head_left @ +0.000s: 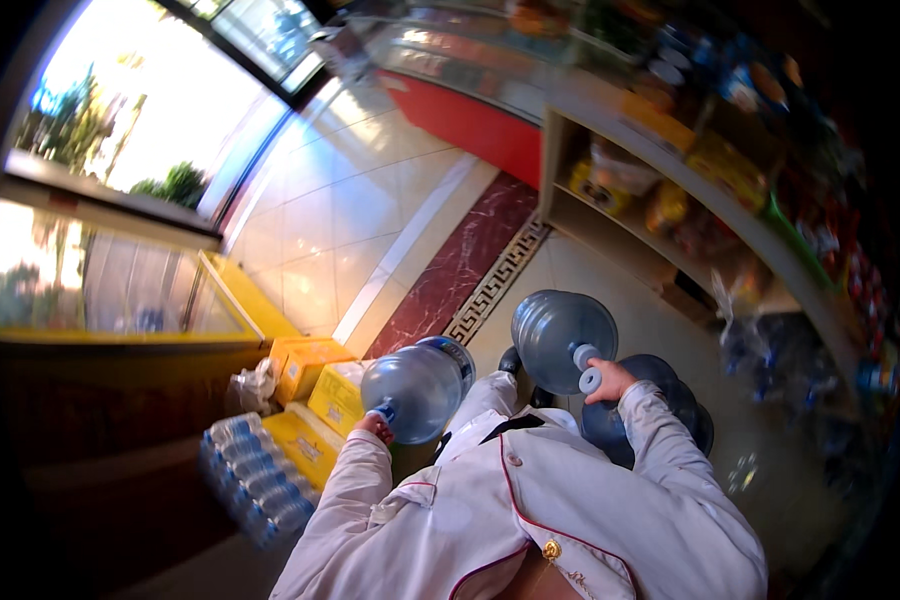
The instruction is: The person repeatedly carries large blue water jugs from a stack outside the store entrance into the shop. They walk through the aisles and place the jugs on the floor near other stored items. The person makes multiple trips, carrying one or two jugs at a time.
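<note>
Two large clear-blue water jugs hang from my hands, one on each side of my legs. My left hand (376,427) is closed around the neck of the left water jug (410,390), whose body tilts away toward my legs. On the other side, my right hand (610,381) grips the neck of the right water jug (562,335), with a pale round cap showing beside the fingers. Below and behind that hand, more dark-looking large jugs (660,410) stand on the floor, partly hidden by my right sleeve.
Yellow boxes (315,362) and a pack of small water bottles (255,475) sit at the left, by a glass-topped chest (140,290). Shelving (630,215) with packaged goods lines the right. A red-fronted counter (470,125) stands ahead. Bright glass doors are at upper left.
</note>
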Demonstrator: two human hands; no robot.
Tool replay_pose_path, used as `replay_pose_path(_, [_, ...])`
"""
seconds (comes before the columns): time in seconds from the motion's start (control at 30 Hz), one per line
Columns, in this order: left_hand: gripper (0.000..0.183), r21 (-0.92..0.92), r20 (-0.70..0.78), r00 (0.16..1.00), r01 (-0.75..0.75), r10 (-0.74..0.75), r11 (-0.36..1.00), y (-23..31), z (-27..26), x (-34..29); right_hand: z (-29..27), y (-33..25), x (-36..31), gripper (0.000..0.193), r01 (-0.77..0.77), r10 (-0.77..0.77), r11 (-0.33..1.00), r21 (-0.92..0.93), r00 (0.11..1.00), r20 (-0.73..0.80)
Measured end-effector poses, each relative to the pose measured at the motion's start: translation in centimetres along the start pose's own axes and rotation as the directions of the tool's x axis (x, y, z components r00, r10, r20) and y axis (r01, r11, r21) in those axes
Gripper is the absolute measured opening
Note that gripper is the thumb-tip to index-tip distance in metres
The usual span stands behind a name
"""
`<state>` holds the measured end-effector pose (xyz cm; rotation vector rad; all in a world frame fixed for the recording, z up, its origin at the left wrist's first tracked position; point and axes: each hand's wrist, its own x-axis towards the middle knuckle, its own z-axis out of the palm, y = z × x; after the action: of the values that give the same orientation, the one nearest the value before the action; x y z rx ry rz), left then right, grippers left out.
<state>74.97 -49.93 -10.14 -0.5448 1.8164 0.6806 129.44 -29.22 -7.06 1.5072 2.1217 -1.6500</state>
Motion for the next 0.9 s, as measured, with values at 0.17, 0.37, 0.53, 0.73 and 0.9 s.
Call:
replay_pose_path(0.17, [0.006, -0.218, -0.07, 0.997, -0.003, -0.012, 0.976, -2.5, -1.8, -0.8, -2.2, -7.6, 8.4, 0.084, 0.116, -0.103, 0.991, -0.071, 0.981, 0.163])
replay_pose_path(0.37, [0.02, -0.349, -0.062, 0.992, 0.086, -0.114, 0.933, -2.8, -1.5, 0.0, -3.6, -19.8, 20.8, 0.083, 0.26, -0.222, 0.957, -0.127, 0.941, 0.254])
replay_pose_path(0.53, [0.013, -0.511, 0.072, 0.98, 0.196, -0.185, 0.837, -0.6, -2.3, -0.7, -3.4, -31.1, 30.0, 0.087, 0.364, -0.302, 0.921, -0.139, 0.892, 0.337])
replay_pose_path(0.73, [0.017, -0.605, 0.074, 0.97, 0.229, -0.232, 0.763, 2.2, -2.3, -1.0, -6.4, -45.9, 39.1, 0.079, 0.491, -0.406, 0.86, -0.137, 0.821, 0.401])
replay_pose_path(0.9, [0.016, -0.619, 0.022, 0.95, 0.257, -0.31, 0.742, 5.2, -1.5, -2.0, -8.6, -54.4, 47.2, 0.066, 0.635, -0.526, 0.76, -0.136, 0.724, 0.446])
